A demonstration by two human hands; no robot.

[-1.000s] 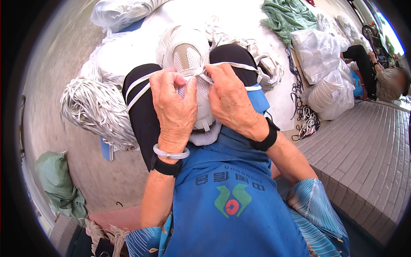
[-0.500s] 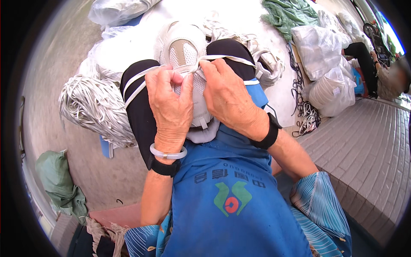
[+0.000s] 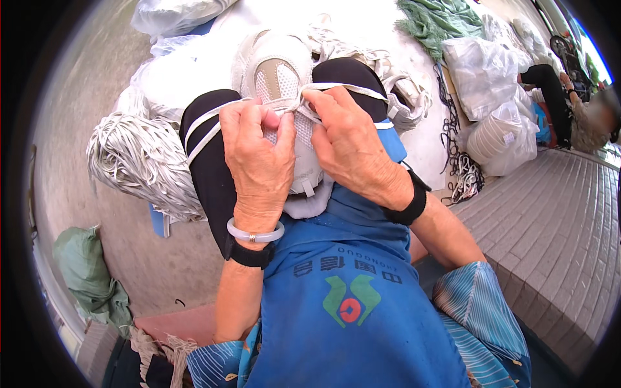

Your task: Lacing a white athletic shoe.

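A white mesh shoe rests toe-away between my black-clad knees, over a blue apron. My left hand lies on the shoe's tongue and pinches a flat white lace that runs off over my left knee. My right hand grips the other lace end at the eyelets, stretched across my right knee. The two sets of fingertips meet at the middle of the shoe. Each wrist carries a black band; the left also has a pale bangle.
A big bundle of white laces lies on the ground at my left. Clear bags of material and dark cords sit at the right by a brick paved area. Another person sits far right. A green sack lies lower left.
Both hands have stayed on the shoe; the laces have been drawn tighter and the fingertips have closed in together at the middle of the shoe's upper.
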